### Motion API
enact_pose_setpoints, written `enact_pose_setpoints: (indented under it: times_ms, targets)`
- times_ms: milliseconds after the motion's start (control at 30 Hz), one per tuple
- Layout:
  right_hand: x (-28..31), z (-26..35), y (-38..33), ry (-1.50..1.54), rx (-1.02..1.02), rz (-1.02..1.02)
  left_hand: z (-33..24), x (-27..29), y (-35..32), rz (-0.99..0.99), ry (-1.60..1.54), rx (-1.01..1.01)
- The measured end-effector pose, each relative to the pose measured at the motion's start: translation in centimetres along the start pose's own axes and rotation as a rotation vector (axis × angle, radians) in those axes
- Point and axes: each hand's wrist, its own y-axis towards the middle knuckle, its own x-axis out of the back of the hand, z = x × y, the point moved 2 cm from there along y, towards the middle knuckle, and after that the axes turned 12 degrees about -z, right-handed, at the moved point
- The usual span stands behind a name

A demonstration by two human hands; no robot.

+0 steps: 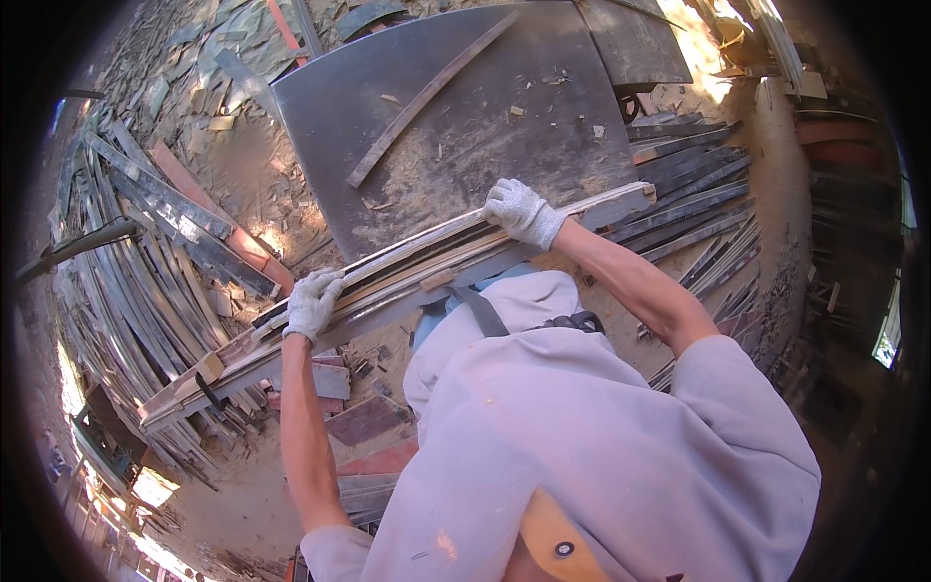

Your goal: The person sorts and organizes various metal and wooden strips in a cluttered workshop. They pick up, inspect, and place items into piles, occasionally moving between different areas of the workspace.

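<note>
A bundle of long, narrow wooden strips (412, 259) lies along the near edge of a dark counter (553, 107), its long axis slanting from below the counter's left side up toward its right corner. The person's left hand (314, 299), in a pale glove, curls over the bundle just off the counter's near left corner. The right hand (524, 213), gloved alike, is closed over the top of the bundle right of the middle of the counter's near edge; both thumbs are hard to make out. Each hand touches the strips, so neither is nearer. On the counter's dusty top lie a loose stick (432, 99) and scattered chips. Piled boards (145, 291) lie left of the counter, darker planks (693, 179) right of it
</note>
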Motion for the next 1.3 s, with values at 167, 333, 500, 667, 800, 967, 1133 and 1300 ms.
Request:
enact_pose_setpoints:
  times_ms: [167, 333, 500, 667, 800, 967, 1133, 1300]
  targets:
    - [-1.2, 0.7, -1.7, -0.061, 0.062, 0.041, -0.9, -0.7, -0.6, -0.043, 0.067, 0.016]
    - [1.4, 0.2, 0.7, 0.133, -0.116, 0.155, -1.4, -0.9, -0.6, -0.054, 0.101, 0.089]
    - [2.6, -4.8, 8.2, -0.281, -0.051, -0.082, -2.1, -1.0, 0.0, 0.077, 0.265, 0.063]
    - [0.4, -7.8, 16.6, -0.553, 0.009, 0.028, -2.6, -1.6, -0.7, 0.033, 0.246, 0.087]
    - [-1.8, -10.2, 19.5, -0.667, 0.070, 0.060, -2.2, -2.0, -1.0, -0.016, 0.215, 0.074]
    - [0.8, -10.9, 19.0, -0.669, 0.191, 0.127, -2.5, -2.3, -0.7, -0.068, 0.208, 0.092]
    - [8.2, -11.5, 11.3, -0.628, 0.139, 0.208, -3.6, -2.6, -1.1, -0.138, 0.266, 0.024]
    - [14.3, -11.4, 2.5, -0.524, 0.013, 0.312, -6.0, -4.0, 0.5, -0.332, 0.049, -0.024]
